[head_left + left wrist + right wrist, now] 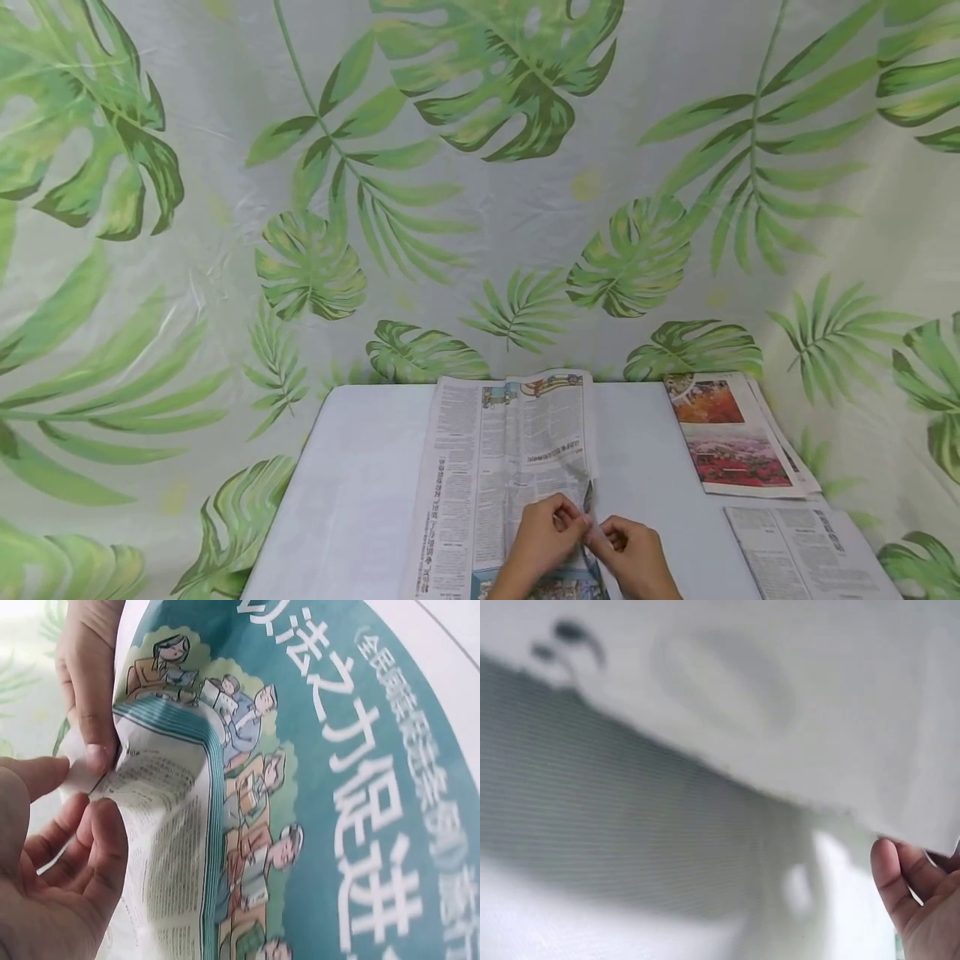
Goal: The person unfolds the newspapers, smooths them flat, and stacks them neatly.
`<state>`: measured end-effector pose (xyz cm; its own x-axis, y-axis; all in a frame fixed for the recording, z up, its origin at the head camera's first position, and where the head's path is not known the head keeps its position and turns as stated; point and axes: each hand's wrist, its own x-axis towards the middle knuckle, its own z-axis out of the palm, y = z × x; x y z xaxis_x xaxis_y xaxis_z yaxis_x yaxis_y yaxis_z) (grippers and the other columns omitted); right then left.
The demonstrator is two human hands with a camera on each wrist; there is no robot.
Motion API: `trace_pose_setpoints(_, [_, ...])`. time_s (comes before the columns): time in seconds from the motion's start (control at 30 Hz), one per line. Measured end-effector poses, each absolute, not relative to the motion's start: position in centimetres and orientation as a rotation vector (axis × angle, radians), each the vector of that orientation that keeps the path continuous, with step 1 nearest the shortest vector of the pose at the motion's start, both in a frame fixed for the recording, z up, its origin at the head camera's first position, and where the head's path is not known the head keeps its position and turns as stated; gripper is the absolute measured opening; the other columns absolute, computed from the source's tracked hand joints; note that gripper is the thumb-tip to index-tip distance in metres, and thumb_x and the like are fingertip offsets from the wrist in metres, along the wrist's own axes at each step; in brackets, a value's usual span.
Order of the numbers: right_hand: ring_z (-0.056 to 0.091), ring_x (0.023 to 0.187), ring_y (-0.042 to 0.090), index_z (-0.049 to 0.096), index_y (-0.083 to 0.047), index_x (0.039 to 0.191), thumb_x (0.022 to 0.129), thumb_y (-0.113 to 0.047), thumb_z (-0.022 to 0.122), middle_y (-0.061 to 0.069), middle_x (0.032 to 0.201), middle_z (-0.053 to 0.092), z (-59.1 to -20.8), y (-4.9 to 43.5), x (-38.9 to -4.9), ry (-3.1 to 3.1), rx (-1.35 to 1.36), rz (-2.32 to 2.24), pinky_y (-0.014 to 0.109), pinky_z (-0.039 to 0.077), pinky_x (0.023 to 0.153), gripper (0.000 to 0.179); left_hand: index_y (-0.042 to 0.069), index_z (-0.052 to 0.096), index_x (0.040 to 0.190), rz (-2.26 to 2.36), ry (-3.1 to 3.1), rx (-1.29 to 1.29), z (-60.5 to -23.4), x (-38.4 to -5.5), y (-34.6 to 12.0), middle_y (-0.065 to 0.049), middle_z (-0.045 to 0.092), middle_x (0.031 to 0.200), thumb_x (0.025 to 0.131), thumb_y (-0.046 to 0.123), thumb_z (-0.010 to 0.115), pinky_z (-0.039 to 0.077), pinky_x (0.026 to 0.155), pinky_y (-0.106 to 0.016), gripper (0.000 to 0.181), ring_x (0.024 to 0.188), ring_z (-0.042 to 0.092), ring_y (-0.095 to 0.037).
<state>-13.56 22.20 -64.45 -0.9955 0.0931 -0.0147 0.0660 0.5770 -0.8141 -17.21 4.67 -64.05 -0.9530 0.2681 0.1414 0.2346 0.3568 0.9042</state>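
A newspaper sheet (pixel 457 467) lies lengthwise on the white table, its right edge lifted and folded over. At that edge my left hand (pixel 543 537) pinches the paper between thumb and fingers. Close beside it, my right hand (pixel 633 557) grips the same edge. The left wrist view has the right thumb pressed on the newspaper (pixel 172 855) just above the left fingertips (pixel 79 806). A teal printed panel with cartoon readers faces that camera. In the right wrist view, blurred paper (pixel 840 735) covers much of the picture, with the right fingers (pixel 886 862) at its lower edge.
Newspaper pages with colour photos (pixel 738 450) lie at the table's back right. Nearer, another printed sheet (pixel 802 554) lies by the right edge. The white table (pixel 345 492) backs onto a leaf-patterned curtain (pixel 525 208).
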Motion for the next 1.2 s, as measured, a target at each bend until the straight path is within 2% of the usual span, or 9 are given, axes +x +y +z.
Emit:
trace_pose_setpoints(0.2, [0.054,0.055,0.005,0.071,-0.017,0.079,0.088,-0.033,0.081,-0.006,0.063,0.062,-64.7,22.2,-13.3,-2.782,-0.058,1.437,0.022,0.046,0.055,0.021,0.021,0.068,0.080,1.746,2.545,0.385,-64.2,-17.0,5.1,0.015,0.060,0.065,0.090,0.034,0.078,0.040,0.046,-0.014,0.019,0.049,0.050,0.005])
trace_pose_setpoints(0.33, [0.060,0.059,0.003,0.072,-0.014,0.083,0.088,-0.026,0.082,-0.006,0.070,0.068,-65.0,22.5,-13.4,-2.755,0.040,1.486,0.021,0.051,0.058,0.016,0.020,0.067,0.079,1.761,2.555,0.360,-64.1,-17.0,5.6,0.015,0.060,0.065,0.090,0.030,0.078,0.042,0.049,-0.014,0.018,0.051,0.051,0.005])
trace_pose_setpoints(0.47, [0.064,0.063,0.003,0.074,-0.012,0.088,0.089,-0.026,0.081,-0.004,0.076,0.073,-65.3,22.5,-13.4,-2.718,0.090,1.542,0.022,0.054,0.060,0.016,0.019,0.068,0.079,1.739,2.602,0.350,-64.1,-17.0,5.9,0.015,0.059,0.065,0.090,0.022,0.075,0.042,0.050,-0.013,0.014,0.051,0.050,0.007])
trace_pose_setpoints(0.7, [0.064,0.063,0.004,0.074,-0.011,0.097,0.091,-0.032,0.079,-0.004,0.081,0.073,-65.2,22.5,-13.1,-2.697,-0.103,1.537,0.022,0.052,0.059,0.022,0.019,0.068,0.075,1.725,2.682,0.297,-63.9,-17.0,6.0,0.016,0.058,0.062,0.084,0.014,0.074,0.040,0.052,-0.011,0.012,0.051,0.047,0.008])
trace_pose_setpoints(0.87, [0.063,0.062,0.003,0.065,-0.011,0.113,0.090,-0.018,0.079,0.003,0.094,0.074,-65.7,23.2,-13.0,-2.633,-0.129,1.508,0.021,0.053,0.062,0.028,0.019,0.067,0.074,1.753,2.670,0.236,-64.1,-17.1,5.9,0.016,0.056,0.062,0.082,0.011,0.072,0.041,0.053,-0.012,0.013,0.052,0.048,0.007])
trace_pose_setpoints(0.97, [0.057,0.054,0.002,0.060,-0.012,0.121,0.090,-0.011,0.078,0.011,0.105,0.074,-66.1,23.6,-12.9,-2.616,-0.099,1.467,0.022,0.050,0.056,0.036,0.018,0.067,0.079,1.772,2.663,0.219,-64.3,-17.1,5.7,0.016,0.056,0.064,0.080,0.008,0.071,0.042,0.054,-0.012,0.010,0.053,0.050,0.007])
trace_pose_setpoints(1.07, [0.044,0.045,0.001,0.064,-0.013,0.120,0.089,-0.009,0.077,0.008,0.083,0.072,-66.4,23.7,-12.9,-2.622,-0.077,1.445,0.021,0.042,0.047,0.034,0.015,0.064,0.087,1.764,2.662,0.280,-64.6,-17.2,5.4,0.014,0.059,0.068,0.081,0.004,0.069,0.044,0.055,-0.012,0.014,0.054,0.052,0.008])
trace_pose_setpoints(1.2, [0.034,0.042,0.001,0.072,-0.013,0.111,0.086,-0.005,0.079,-0.005,0.050,0.049,-67.0,23.8,-12.8,-2.606,-0.030,1.412,0.022,0.036,0.043,0.027,0.015,0.066,0.089,1.727,2.644,0.435,-64.8,-17.3,4.7,0.009,0.069,0.078,0.087,0.000,0.068,0.049,0.058,-0.013,0.015,0.062,0.058,0.009])
